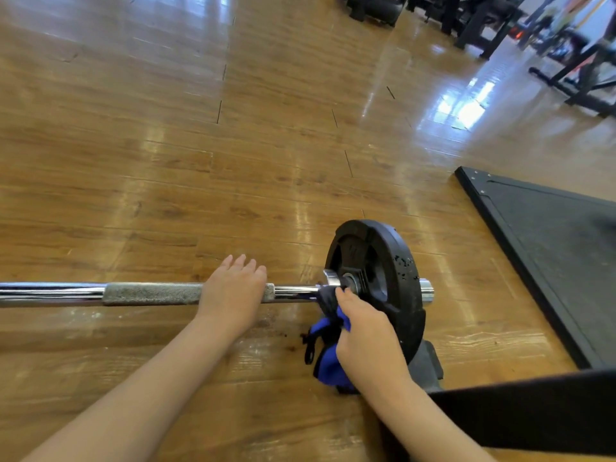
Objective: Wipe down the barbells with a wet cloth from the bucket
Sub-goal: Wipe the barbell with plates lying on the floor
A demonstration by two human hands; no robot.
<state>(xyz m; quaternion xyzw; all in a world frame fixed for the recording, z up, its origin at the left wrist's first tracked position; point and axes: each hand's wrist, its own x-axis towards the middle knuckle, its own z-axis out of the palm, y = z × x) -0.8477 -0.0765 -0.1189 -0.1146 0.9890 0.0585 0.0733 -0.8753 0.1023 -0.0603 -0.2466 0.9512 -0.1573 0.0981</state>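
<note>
Left hand [233,295] flat, fingers straight, pressing on the barbell [150,293] at nine o'clock of the plate [376,281] (probably to stop rolling); right hand [366,338] bunching the blue cloth [328,358] against the shaft beside the collar, wiping there

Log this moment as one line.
step: wiping bar by plate | left hand: flat on barbell | right hand: grips blue cloth at collar | plate: droplets | bucket: unseen
</note>
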